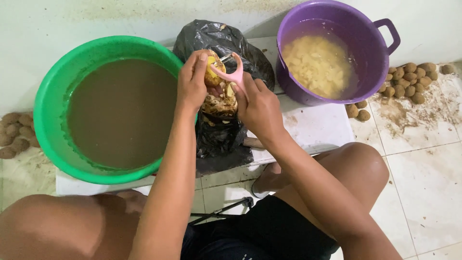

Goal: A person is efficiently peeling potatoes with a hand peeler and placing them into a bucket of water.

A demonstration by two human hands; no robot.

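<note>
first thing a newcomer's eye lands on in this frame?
Probably the two bright tubs: a green basin of muddy brown water at left, and a purple bucket of pale peeled pieces in water at upper right. Between them, over a black bag, the left hand holds a potato while the right hand works a pink peeler.

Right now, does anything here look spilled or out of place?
Yes: unpeeled potatoes lie loose on the tiled floor beside the purple pot, with brown dirt smeared around them. More sit left of the green basin.
</note>
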